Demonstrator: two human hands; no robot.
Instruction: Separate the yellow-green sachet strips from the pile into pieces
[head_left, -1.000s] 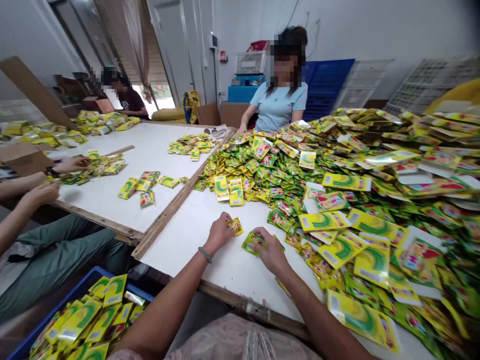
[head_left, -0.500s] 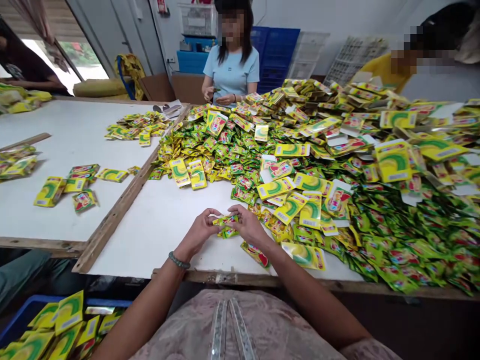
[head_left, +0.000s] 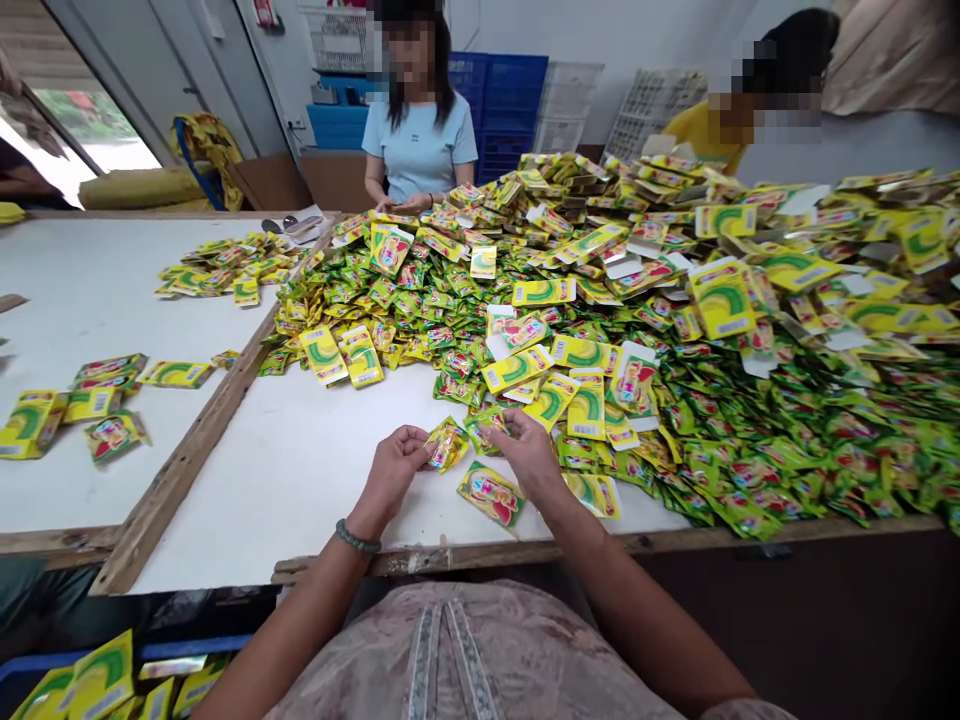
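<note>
My left hand [head_left: 397,462] pinches a small yellow sachet [head_left: 448,446] over the white table [head_left: 315,480]. A few centimetres to the right, my right hand [head_left: 529,455] is closed on a green sachet [head_left: 486,428]. Below and between the hands, a flat yellow-green packet [head_left: 491,494] with red fruit print lies on the tabletop. Another yellow packet [head_left: 591,494] rests beyond my right wrist, partly hidden by it. Just past my right hand, yellow cartons [head_left: 586,405] with open white flaps lie on the edge of a big heap of green sachets [head_left: 720,430].
A wooden strip [head_left: 187,450] divides the table on the left, with several filled packets [head_left: 116,435] beyond it. At lower left stands a blue crate [head_left: 22,675] holding yellow packets. Across the table, a person in a light blue shirt [head_left: 421,150] works; another in yellow is at right.
My hands have moved apart, and each now holds a separate sachet. The packet by my right wrist shows more fully. The whole view has swung to the right.
</note>
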